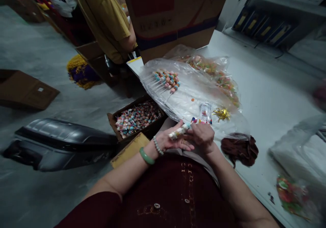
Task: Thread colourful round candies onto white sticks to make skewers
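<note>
A wrapped candy stick (179, 131), pale with coloured bits and clear film, lies across the palm of my left hand (168, 139). The left thumb is beside it and the fingers are stretched out below. My right hand (203, 136) is closed in a pinch at the stick's far end, by a pink tip; the fingertips are partly hidden. Just beyond the hands are a small clear packet (205, 110) and a bunch of gold twist ties (221, 114). Candy skewers (168, 80) with coloured balls lie together on clear plastic sheeting (178, 102).
At left stands a carton of wrapped candies (139, 117), beside a grey suitcase (66, 139). Bagged candies (211, 68) and a large cardboard box (175, 17) are at the table's back. A brown cloth (240, 150) lies right. A person in a yellow shirt (107, 14) is nearby.
</note>
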The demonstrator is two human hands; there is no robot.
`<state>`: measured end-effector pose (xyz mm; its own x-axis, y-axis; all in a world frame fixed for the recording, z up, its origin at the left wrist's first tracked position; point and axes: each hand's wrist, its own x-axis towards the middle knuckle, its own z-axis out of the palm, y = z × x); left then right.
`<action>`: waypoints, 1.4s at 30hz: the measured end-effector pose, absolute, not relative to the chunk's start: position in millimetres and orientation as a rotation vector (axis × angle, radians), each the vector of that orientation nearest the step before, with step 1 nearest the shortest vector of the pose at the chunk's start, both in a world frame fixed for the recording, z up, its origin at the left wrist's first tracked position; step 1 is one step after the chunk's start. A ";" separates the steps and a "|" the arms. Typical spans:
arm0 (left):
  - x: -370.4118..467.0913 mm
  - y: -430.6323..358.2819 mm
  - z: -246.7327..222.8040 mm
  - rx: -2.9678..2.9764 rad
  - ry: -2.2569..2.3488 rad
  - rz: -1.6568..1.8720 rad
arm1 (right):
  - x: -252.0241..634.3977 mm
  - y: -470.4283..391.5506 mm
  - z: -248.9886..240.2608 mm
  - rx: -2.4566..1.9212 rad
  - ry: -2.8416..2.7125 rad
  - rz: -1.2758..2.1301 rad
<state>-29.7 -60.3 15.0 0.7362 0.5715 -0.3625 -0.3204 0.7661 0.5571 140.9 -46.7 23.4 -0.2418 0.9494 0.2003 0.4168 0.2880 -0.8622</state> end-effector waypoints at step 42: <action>24.6 1.6 -3.7 1.382 1.384 0.949 | 191.4 -7.2 -24.6 -1.845 -1.867 0.034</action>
